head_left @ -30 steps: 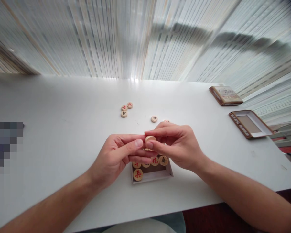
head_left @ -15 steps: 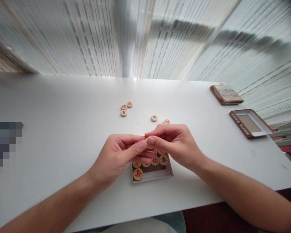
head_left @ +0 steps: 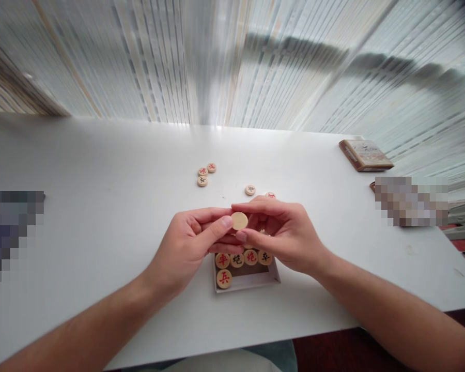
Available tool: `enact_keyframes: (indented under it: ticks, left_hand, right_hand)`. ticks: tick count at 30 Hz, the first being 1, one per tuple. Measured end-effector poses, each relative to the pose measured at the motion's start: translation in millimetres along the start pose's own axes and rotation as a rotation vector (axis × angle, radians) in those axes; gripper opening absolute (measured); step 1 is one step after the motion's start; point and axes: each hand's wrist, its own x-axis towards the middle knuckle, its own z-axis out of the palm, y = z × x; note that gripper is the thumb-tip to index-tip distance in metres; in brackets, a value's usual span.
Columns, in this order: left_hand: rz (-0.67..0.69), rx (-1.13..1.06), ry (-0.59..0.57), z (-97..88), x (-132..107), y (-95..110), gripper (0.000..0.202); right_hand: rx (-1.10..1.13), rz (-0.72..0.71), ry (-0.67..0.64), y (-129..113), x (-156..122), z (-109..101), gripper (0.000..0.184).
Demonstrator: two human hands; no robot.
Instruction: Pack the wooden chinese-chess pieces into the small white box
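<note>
Fingers of left hand and right hand clamped on one wooden disc, blank face showing, held just above the open box near the desk's front edge. Loose pieces lie mid-desk.

left hand and right hand pinching blank wooden disc, above piece tray
</note>
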Motion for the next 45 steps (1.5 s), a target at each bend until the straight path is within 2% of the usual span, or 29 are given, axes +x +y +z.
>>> enact_keyframes:
  ticks: [4, 12, 19, 25, 31, 35, 37, 40, 42, 45]
  left_hand:
    - [0.032, 0.029, -0.002, 1.1, -1.0, -0.7, 0.033]
    - [0.118, 0.124, -0.09, 4.4, -5.0, 1.2, 0.03]
    - [0.058, 0.127, -0.191, 7.0, -3.3, 4.3, 0.022]
    - [-0.019, -0.066, -0.213, 3.9, -2.0, -0.7, 0.028]
    - [-0.012, -0.008, -0.243, 1.7, -1.2, 0.4, 0.03]
    - [0.005, -0.001, -0.279, 1.6, -4.1, 2.6, 0.038]
    - [0.052, -0.001, -0.223, -0.2, -4.3, 3.5, 0.039]
    - [0.179, 0.059, -0.039, -6.6, -0.2, 5.4, 0.034]
    - [0.258, 0.116, 0.068, -12.4, 5.3, 7.2, 0.032]
    - [0.309, 0.178, 0.152, -19.6, 13.6, 9.5, 0.029]
  right_hand:
    - [-0.01, -0.045, 0.023, -2.2, -1.1, 1.5, 0.029]
    - [-0.236, -0.298, 0.028, -2.8, -1.5, -2.3, 0.032]
    - [-0.507, -0.532, -0.01, -3.4, -3.3, -3.7, 0.039]
    - [-0.545, -0.532, 0.013, -5.0, -2.9, -3.6, 0.032]
    - [-0.541, -0.519, 0.023, -12.1, -2.2, -1.1, 0.022]
    - [-0.532, -0.515, 0.038, -20.4, -3.8, -2.4, 0.017]
    - [-0.519, -0.494, 0.048, -26.1, -4.6, -5.0, 0.018]
    - [-0.519, -0.441, 0.029, -35.9, -5.7, -9.9, 0.021]
    - [-0.558, -0.414, -0.01, -42.4, -7.9, -12.0, 0.021]
    - [-0.68, -0.379, -0.11, -49.1, -17.4, -12.0, 0.018]
